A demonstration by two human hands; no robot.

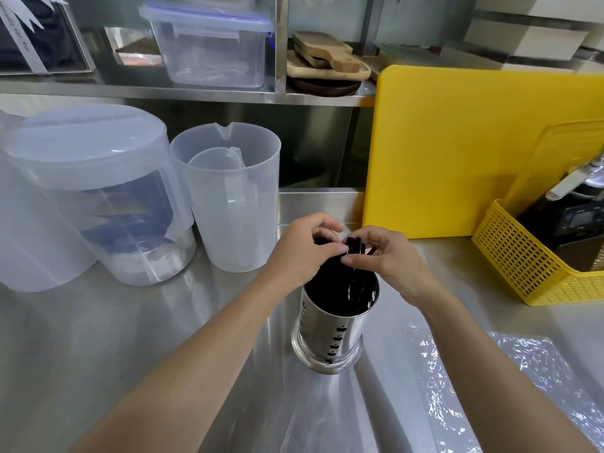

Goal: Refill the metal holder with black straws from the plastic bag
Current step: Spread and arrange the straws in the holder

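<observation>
- Metal holder (330, 325): upright on the steel counter (98, 338), near centre of view; perforated wall, flared base.
- Black straws (346, 276): stand inside the holder, tops sticking out above the rim and leaning toward the far side.
- Left hand (305, 248): over the holder's left rim, fingers curled and pinched on the upper ends of the straws.
- Right hand (385, 256): over the right rim, fingers likewise closed on the straw tops. The two hands meet at the bundle, fingertips nearly touching.
- Plastic bag (510, 380): lies flat and crinkled on the counter, right of the holder, under the right forearm. Contents cannot be told.
- Left of holder: translucent measuring jug (228, 197) with a smaller jug nested inside; further left, a lidded clear container (98, 191).
- Behind, right: yellow cutting board (457, 142) standing on edge; yellow basket (529, 269) beside it, holding dark equipment.
- Shelf (163, 89) above: clear lidded box (212, 44); stacked wooden boards (323, 57).
</observation>
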